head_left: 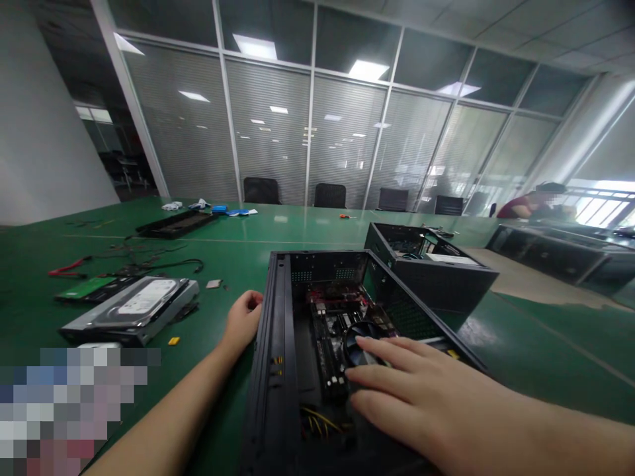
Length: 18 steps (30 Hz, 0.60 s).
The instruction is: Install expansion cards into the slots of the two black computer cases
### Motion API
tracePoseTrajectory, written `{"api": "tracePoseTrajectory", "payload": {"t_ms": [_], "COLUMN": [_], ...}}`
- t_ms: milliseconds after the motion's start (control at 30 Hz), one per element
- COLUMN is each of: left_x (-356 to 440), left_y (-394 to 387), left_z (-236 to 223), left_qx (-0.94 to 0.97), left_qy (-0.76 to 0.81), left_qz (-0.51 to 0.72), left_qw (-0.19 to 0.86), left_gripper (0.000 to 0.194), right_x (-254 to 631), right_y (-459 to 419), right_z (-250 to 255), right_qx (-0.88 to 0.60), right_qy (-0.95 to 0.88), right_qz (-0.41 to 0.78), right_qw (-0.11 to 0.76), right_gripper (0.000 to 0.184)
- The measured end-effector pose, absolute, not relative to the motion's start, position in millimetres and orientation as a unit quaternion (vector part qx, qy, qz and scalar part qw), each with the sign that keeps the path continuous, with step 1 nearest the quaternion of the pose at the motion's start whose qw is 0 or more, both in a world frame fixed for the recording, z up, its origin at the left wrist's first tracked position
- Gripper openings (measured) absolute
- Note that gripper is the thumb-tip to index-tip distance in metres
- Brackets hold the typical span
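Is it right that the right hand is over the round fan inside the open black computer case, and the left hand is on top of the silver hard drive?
Not quite: the head view shows the left hand beside the open black computer case, not on the silver hard drive. The right hand is over the round fan, as you said.

One fan [366,329] is sitting inside the near computer case [280,297], one other open case [421,284] is standing right of it, and one screwdriver [347,217] is lying beyond.
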State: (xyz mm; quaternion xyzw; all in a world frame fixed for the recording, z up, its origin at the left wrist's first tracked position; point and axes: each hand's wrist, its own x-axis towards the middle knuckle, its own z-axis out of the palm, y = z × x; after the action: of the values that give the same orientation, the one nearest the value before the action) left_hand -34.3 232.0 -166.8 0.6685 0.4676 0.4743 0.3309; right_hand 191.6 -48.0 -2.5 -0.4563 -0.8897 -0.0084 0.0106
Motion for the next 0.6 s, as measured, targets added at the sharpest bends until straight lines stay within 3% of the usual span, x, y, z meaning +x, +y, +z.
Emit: {"api": "tracePoseTrajectory", "payload": {"t_ms": [133,333,533,600], "left_x": [-42.8,-42.7,-37.8,-37.1], "left_y": [235.4,239.0,253.5,256.1], "left_z": [-165.2,-173.5,-192.5,-197.5], "left_qx": [0.651,0.623,0.678,0.7], "left_qy": [0.478,0.485,0.538,0.548], "left_qz": [0.496,0.518,0.447,0.417], "left_qw": [0.319,0.328,0.227,0.188], "left_gripper": [0.018,0.021,0.013,0.017], "right_x": [193.3,210.2,232.0,234.2], "right_y": [1.5,113.5,230.3,261.0], "right_z": [-1.3,-9.6,-35.7,-50.3], "right_qx": [-0.462,-0.456,-0.609,-0.69], "right_qy": [-0.887,-0.89,-0.778,-0.694], "right_qz": [0.018,-0.025,-0.132,-0.172], "right_qw": [0.005,0.013,0.08,0.114], "right_gripper": [0.061,0.063,0.114,0.113]}}
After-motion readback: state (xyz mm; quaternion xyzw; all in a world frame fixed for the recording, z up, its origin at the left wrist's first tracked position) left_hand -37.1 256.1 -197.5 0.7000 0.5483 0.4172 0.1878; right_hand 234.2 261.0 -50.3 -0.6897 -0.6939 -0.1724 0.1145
